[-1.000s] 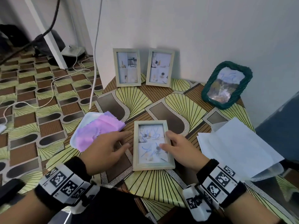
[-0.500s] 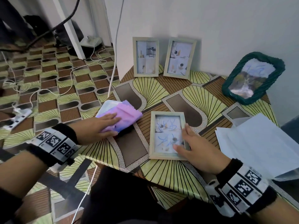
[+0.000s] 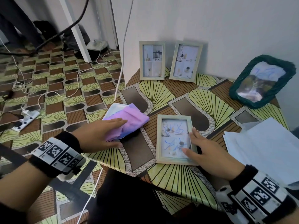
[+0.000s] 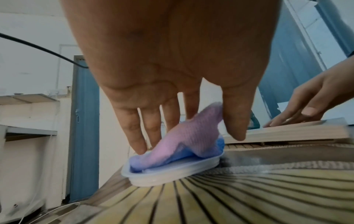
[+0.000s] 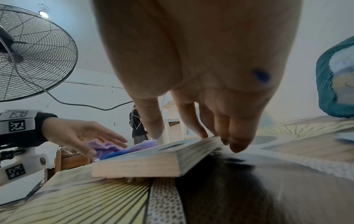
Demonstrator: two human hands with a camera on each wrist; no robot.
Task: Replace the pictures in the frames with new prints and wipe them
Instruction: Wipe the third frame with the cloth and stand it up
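Frame [image 3: 175,139] lay flat, scribbled glass up; cloth [image 3: 129,122] just left of it. Your right hand [image 3: 205,149] pressed frame, fingers straight; left hand [image 3: 98,135] flat on cloth, ungripped. Advice: pinch cloth fully, keep frame pinned.

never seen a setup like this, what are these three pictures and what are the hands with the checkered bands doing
No machine here: a person wears three cameras, one on the head and one on each wrist; the patterned bands belong to the wrist rigs. The wide picture is the head view, looking down at a table. The two close pictures look along each hand. The left hand reaches with straight fingers onto a purple cloth lying in a shallow white tray. The right hand steadies a wooden frame lying flat, its glass scribbled with blue marks. Two more frames lean on the wall, beside a green frame and white sheets.
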